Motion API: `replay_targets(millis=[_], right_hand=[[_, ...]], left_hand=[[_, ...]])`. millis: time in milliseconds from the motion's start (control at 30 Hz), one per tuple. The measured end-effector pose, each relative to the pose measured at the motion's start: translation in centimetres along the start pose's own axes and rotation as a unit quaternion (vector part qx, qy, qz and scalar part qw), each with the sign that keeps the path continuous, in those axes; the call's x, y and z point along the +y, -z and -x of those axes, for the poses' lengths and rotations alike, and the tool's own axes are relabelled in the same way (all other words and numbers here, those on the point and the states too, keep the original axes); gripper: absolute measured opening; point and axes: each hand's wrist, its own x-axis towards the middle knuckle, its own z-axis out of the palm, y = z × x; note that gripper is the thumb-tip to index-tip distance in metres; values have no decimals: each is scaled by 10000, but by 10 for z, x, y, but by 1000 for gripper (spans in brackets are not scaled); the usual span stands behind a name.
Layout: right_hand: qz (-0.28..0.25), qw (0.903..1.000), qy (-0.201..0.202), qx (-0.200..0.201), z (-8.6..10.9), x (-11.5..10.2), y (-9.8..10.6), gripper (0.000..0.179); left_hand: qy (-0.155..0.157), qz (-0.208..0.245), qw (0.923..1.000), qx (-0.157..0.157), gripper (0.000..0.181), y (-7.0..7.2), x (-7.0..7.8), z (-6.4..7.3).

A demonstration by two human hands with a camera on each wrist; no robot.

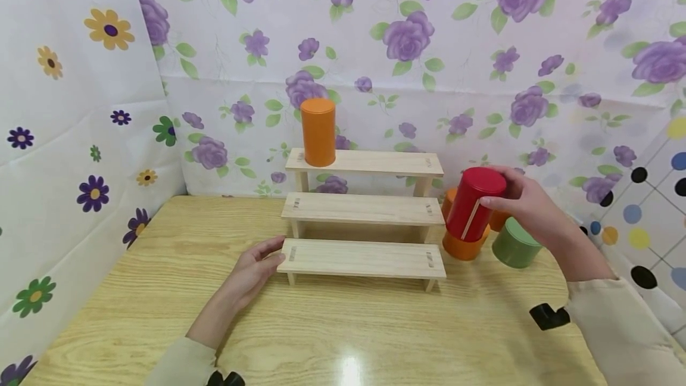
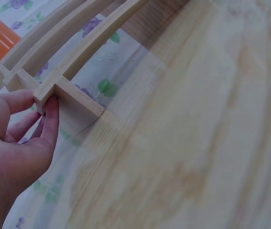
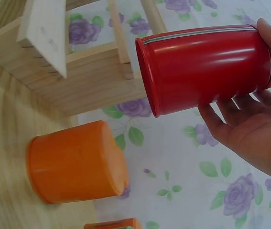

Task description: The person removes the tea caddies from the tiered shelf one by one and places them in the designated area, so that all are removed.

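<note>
My right hand [image 1: 527, 204] grips a red canister [image 1: 473, 207] near its top, thumb on one side and fingers on the other. In the right wrist view the red canister [image 3: 207, 69] is off the table, beside the right end of the shelf. My left hand [image 1: 252, 276] pinches the left end of the lowest step of a three-step wooden shelf [image 1: 361, 258]. In the left wrist view thumb and fingers [image 2: 51, 121] close on that step's corner. An orange canister [image 1: 318, 133] stands upright on the left of the top step.
Below the red canister stands an orange canister [image 3: 75, 162], with more orange ones partly hidden behind. A green canister [image 1: 516, 243] stands to their right. The wooden table [image 1: 343, 326] backs onto a floral cloth [image 1: 364, 64].
</note>
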Motion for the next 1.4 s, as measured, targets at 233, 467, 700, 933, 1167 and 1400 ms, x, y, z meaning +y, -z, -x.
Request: replay_targets(millis=[233, 467, 700, 933, 1167, 1400], right_hand=[[161, 9999, -12, -18, 11, 14, -1, 43], [272, 9996, 51, 38, 18, 27, 1, 46], [-14, 10000, 9, -61, 29, 37, 0, 47], [20, 9999, -35, -153, 39, 49, 0, 45], [286, 9992, -241, -104, 46, 64, -3, 50], [375, 9979, -513, -153, 51, 76, -9, 58]], left_hand=[[-4, 55, 9999, -86, 56, 0, 1, 1], [-14, 57, 9999, -122, 55, 0, 2, 2], [-12, 95, 9999, -106, 56, -1, 2, 2], [-1, 91, 10000, -32, 56, -1, 2, 2], [-21, 93, 9999, 52, 55, -2, 3, 2], [-14, 111, 9999, 67, 54, -3, 3, 2]])
